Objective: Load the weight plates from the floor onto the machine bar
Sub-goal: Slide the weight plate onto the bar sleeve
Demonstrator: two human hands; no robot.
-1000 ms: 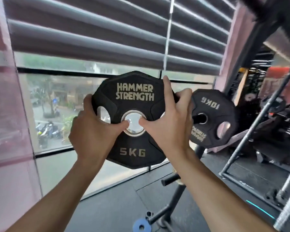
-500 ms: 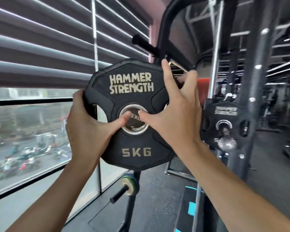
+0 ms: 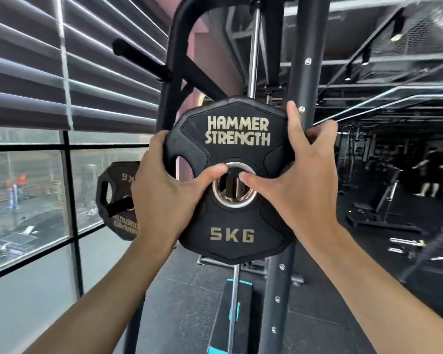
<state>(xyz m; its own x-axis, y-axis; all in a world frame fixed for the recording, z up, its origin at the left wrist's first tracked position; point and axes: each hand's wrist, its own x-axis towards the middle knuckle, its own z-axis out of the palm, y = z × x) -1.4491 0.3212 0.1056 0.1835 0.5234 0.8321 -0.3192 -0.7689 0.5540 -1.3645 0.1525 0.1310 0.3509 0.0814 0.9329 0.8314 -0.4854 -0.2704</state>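
I hold a black 5 kg weight plate point(image 3: 237, 129) upright at chest height, its "HAMMER STRENGTH" face toward me. My left hand point(image 3: 164, 198) grips its left edge through a cut-out, thumb at the steel centre ring. My right hand point(image 3: 299, 182) grips its right edge, thumb also at the ring. Through the centre hole I see a chrome part of the machine behind the plate. The black machine frame point(image 3: 302, 60) rises right behind it. Whether the plate sits on the bar I cannot tell.
Another black plate point(image 3: 118, 200) hangs on a peg at the left, by the window point(image 3: 31, 190) with blinds. A black peg point(image 3: 138, 60) juts out upper left. A chrome guide rod point(image 3: 252, 54) runs vertically. Dark gym equipment and a person point(image 3: 432, 172) stand far right.
My view has swung right and the plate has moved in front of the machine frame. The stored plate that was on the right now lies to the left. My grip is unchanged.
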